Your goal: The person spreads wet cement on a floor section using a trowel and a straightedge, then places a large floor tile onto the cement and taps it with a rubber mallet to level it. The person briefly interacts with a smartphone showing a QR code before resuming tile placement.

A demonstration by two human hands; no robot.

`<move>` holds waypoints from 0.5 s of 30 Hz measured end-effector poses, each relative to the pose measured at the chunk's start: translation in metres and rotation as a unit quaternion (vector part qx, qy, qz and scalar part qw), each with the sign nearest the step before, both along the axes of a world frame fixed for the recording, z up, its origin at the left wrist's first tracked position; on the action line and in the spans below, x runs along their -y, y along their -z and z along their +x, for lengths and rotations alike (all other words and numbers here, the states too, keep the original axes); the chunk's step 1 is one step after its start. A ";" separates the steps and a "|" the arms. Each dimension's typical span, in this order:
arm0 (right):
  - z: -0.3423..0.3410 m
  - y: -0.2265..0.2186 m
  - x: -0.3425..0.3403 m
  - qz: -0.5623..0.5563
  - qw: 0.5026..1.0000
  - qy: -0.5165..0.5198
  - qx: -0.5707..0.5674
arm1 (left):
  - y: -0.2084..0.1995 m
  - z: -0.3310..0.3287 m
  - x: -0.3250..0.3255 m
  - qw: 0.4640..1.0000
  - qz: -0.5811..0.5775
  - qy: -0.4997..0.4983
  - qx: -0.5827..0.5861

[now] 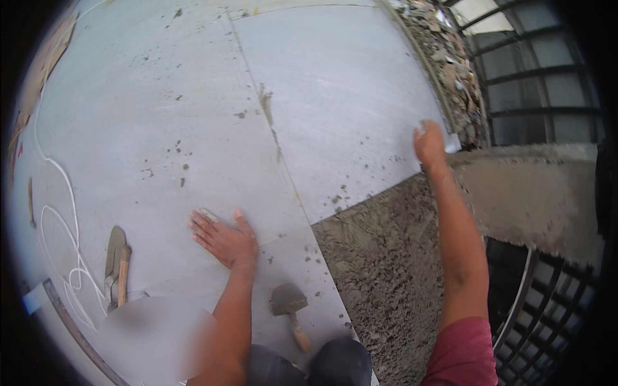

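Note:
My left hand [225,241] lies palm down with fingers spread on a large pale grey tile [161,193], holding nothing. At the tile's outer right corner is my right hand [430,145], its fingers curled in; what they hold, if anything, is hidden. A small white piece [454,143] shows just beside that hand. Under my right forearm spreads a bed of wet grey mortar [386,264], bordering the neighbouring laid tile [347,96]. Between my left forearm and the mortar rests a trowel [290,300] with a wooden handle, near my knees.
Another trowel [116,248] and a wooden-handled tool lie to the left, near a loose white cable [71,199]. Mortar crumbs dot the tiles. Rubble [444,58] fills a strip at the far right, beside dark metal bars [528,110] and a rough concrete block [528,196].

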State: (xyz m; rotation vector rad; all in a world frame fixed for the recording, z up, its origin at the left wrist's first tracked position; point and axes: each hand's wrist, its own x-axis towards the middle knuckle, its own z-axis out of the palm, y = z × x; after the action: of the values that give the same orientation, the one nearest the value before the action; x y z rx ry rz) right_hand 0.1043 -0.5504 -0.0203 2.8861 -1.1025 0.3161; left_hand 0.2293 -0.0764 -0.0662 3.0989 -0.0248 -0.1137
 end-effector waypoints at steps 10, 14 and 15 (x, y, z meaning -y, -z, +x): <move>0.011 0.021 0.169 0.054 0.916 0.383 -0.104 | -0.021 0.010 0.004 0.997 0.011 -0.013 -0.079; 0.026 0.036 0.155 0.059 0.892 0.414 -0.168 | -0.023 0.010 0.001 0.996 0.004 -0.017 -0.087; 0.036 0.025 0.144 0.065 0.895 0.396 -0.195 | -0.024 0.009 -0.001 0.996 0.005 -0.021 -0.088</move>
State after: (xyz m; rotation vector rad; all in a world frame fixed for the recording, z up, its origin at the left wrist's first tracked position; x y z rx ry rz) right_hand 0.1403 -0.6941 -0.0456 2.1485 -2.0772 -0.3637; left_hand 0.2384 -0.0753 -0.0420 3.0844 0.0453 -0.3847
